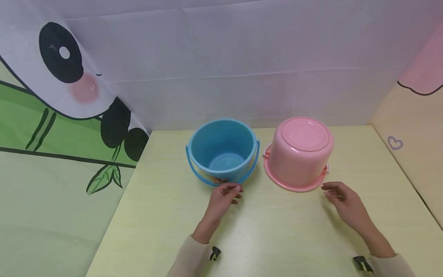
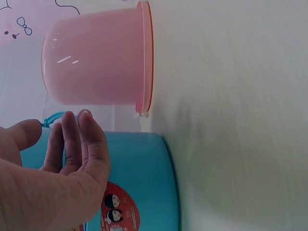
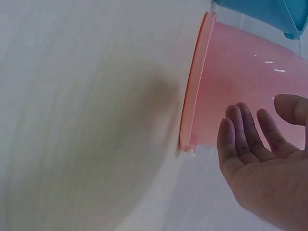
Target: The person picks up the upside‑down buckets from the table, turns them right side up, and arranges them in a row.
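A blue bucket (image 1: 221,146) stands upright on the table, its mouth facing up and its blue handle hanging down along the front. My left hand (image 1: 224,196) is at the bucket's near side, close to the handle, with fingers loosely bent and nothing held. In the left wrist view that hand (image 2: 77,159) overlaps the blue wall (image 2: 139,163) beside a round red sticker. To the right, a pink bucket (image 1: 301,154) sits upside down, base up and rim on the table. My right hand (image 1: 346,204) hovers just right of its rim, fingers relaxed and empty, thumb apart.
The pale wooden table (image 1: 166,231) meets a white cloth backdrop (image 1: 221,50) right behind the buckets. A printed panel (image 1: 52,215) lines the left side, and a cream panel (image 1: 418,154) the right. The buckets stand side by side with a narrow gap.
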`<state>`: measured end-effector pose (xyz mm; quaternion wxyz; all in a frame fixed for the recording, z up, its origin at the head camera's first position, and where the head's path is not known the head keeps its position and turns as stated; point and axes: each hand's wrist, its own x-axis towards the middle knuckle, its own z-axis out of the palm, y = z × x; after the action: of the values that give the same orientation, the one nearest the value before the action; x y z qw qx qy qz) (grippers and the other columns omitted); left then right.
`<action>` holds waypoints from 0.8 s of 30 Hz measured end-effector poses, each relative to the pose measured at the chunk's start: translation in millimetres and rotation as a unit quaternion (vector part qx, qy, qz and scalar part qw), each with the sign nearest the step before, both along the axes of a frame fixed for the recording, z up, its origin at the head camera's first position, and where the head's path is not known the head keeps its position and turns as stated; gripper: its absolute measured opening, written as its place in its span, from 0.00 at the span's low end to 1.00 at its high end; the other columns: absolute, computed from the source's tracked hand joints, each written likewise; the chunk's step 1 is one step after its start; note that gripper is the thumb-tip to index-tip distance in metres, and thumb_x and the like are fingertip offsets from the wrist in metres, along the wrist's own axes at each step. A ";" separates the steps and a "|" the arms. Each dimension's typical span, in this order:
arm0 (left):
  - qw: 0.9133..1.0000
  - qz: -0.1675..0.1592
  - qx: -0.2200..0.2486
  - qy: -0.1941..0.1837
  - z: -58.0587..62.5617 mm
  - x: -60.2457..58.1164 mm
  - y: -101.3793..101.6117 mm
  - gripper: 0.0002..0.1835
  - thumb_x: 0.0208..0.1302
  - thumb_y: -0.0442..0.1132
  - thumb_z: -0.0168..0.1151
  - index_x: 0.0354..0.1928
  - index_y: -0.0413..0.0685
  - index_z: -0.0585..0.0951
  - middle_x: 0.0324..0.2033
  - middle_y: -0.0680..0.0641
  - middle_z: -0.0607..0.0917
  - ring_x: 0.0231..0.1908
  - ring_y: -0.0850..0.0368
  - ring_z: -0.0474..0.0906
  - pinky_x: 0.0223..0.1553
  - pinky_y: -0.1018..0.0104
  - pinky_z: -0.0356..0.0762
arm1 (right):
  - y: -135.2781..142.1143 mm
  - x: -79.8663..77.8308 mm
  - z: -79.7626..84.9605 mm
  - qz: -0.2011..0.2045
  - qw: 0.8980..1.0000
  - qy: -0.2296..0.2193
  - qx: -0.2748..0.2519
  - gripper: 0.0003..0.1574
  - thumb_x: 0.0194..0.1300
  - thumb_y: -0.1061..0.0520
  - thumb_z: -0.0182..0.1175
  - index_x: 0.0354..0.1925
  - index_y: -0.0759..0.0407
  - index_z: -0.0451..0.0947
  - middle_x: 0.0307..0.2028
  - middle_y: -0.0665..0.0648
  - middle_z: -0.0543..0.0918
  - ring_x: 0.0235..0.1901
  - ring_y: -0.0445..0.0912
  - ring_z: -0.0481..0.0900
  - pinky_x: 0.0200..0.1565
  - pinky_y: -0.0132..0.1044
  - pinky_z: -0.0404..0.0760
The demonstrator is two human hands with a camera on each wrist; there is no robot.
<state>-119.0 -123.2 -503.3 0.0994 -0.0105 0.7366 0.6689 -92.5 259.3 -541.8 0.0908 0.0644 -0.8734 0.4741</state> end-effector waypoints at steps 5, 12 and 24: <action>1.000 -0.016 0.003 0.003 0.8 -2.7 12.7 0.16 0.78 0.35 0.61 0.56 0.27 0.82 0.49 0.35 0.89 0.48 0.34 0.87 0.45 0.57 0.87 | 5.3 -1.9 -2.6 -0.004 1.000 -0.009 0.007 0.15 0.74 0.72 0.60 0.57 0.71 0.79 0.50 0.70 0.86 0.44 0.22 0.76 0.44 0.14 0.75; 0.999 -0.051 0.005 0.000 1.7 -8.8 29.4 0.15 0.78 0.36 0.61 0.57 0.31 0.83 0.51 0.36 0.89 0.49 0.36 0.87 0.48 0.56 0.87 | 10.1 -6.2 -3.5 0.008 1.000 -0.006 0.001 0.15 0.75 0.71 0.59 0.58 0.72 0.78 0.52 0.74 0.85 0.44 0.23 0.77 0.45 0.14 0.75; 0.997 -0.072 -0.006 -0.008 -3.1 -16.1 60.5 0.12 0.77 0.37 0.63 0.56 0.39 0.85 0.53 0.44 0.88 0.51 0.43 0.85 0.48 0.61 0.86 | 12.7 -17.7 -1.8 0.020 1.000 -0.006 0.001 0.16 0.75 0.70 0.60 0.58 0.71 0.78 0.53 0.74 0.84 0.46 0.22 0.76 0.46 0.13 0.74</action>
<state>-135.2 -62.7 -506.4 0.1537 0.0366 0.7388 0.6551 -110.2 272.0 -543.6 0.0763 0.0792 -0.8727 0.4757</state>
